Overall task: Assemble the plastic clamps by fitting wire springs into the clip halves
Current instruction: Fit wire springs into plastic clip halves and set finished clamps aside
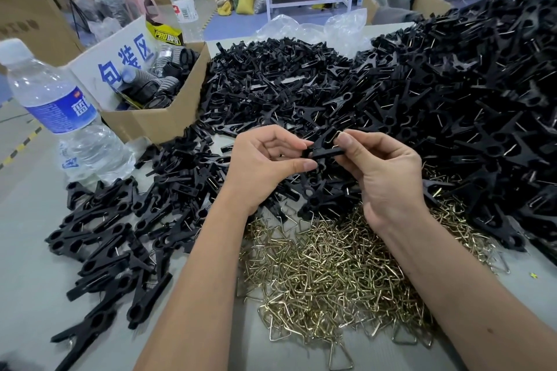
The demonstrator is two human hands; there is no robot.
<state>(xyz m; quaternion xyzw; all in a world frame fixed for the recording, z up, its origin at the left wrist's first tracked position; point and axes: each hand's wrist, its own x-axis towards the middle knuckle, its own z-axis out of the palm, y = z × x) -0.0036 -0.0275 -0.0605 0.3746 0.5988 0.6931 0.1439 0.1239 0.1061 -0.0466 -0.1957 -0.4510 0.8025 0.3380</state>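
Pinching one black clamp (324, 146) (both hands (265, 163)).

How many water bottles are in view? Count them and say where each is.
2: a blue-labelled water bottle at the table's left edge; a red-labelled water bottle behind the cardboard box.

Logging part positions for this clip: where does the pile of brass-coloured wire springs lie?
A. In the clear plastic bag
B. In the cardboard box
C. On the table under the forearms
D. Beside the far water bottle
C: the wire springs lie heaped on the table, between and under both forearms.
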